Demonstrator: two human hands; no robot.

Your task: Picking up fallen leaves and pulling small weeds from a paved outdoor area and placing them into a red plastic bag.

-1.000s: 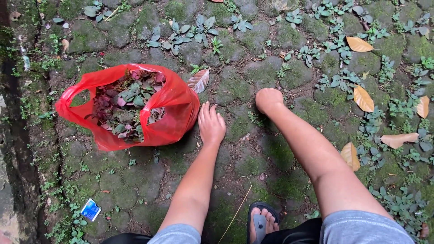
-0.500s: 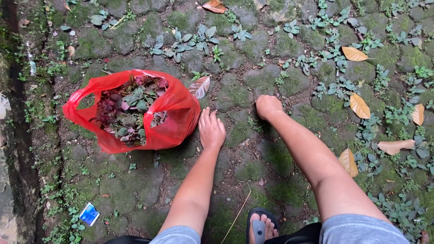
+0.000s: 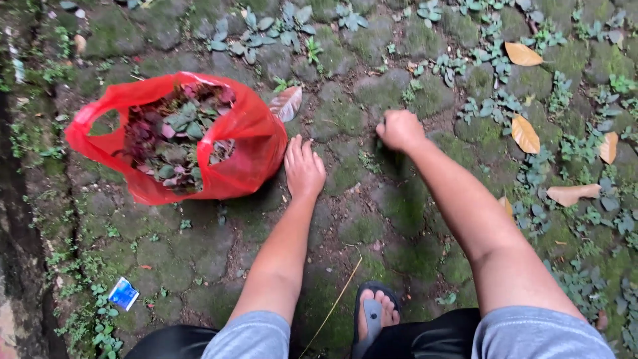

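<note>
Mossy cobblestone paving (image 3: pixel 199 252) spreads underfoot, a sandalled foot (image 3: pixel 375 316) at six o'clock. Left hand (image 3: pixel 304 167) lies flat, fingers spread, holding nothing, just beside the red plastic bag (image 3: pixel 249 143) of pulled leaves at ten o'clock. Right hand (image 3: pixel 399 129) is fisted at a small weed (barely visible) at twelve. Dry orange leaves (image 3: pixel 525 133) lie at two.

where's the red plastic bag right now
In the head view, the red plastic bag full of leaves sits on mossy stone paving, upper left, right beside the left hand.

An outdoor yard: mossy paving stones (image 3: pixel 372 219), weeds (image 3: pixel 266 33), fallen leaves (image 3: pixel 525 133).
</note>
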